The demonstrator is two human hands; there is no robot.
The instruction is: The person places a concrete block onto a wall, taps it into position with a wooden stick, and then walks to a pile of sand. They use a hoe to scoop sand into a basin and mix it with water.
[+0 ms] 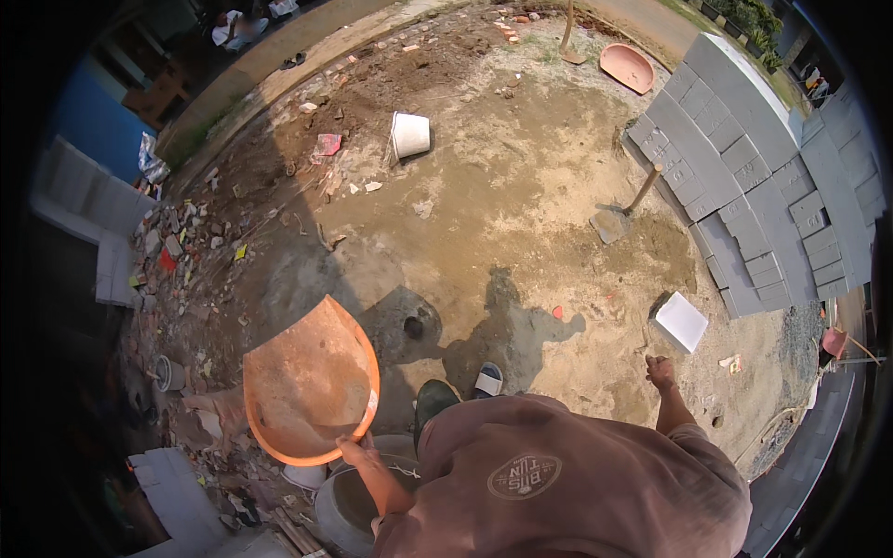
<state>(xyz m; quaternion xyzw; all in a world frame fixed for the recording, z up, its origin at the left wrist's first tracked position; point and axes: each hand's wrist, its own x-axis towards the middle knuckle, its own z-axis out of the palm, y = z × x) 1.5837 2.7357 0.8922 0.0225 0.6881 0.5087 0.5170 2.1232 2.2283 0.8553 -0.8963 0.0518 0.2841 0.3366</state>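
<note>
My left hand (358, 451) grips the rim of an orange plastic pan (312, 386), tilted out to my lower left, its inside coated with pale dirt. Beneath it stands a grey tub (330, 511), partly hidden by the pan, my arm and my body. My right hand (660, 372) hangs at the right, fingers loosely bent with nothing visible in them, nearest to a white rectangular block (679, 322) on the dirt. My feet, in sandals, show below me, and my shadow falls ahead.
Stacked grey blocks (735, 186) line the right. A hoe (614, 220) stands nearby; a white bucket (410, 134) lies tipped ahead. A pink pan (627, 68) sits at the back. Rubble (177, 237) covers the left. A person (233, 30) sits far back at the left.
</note>
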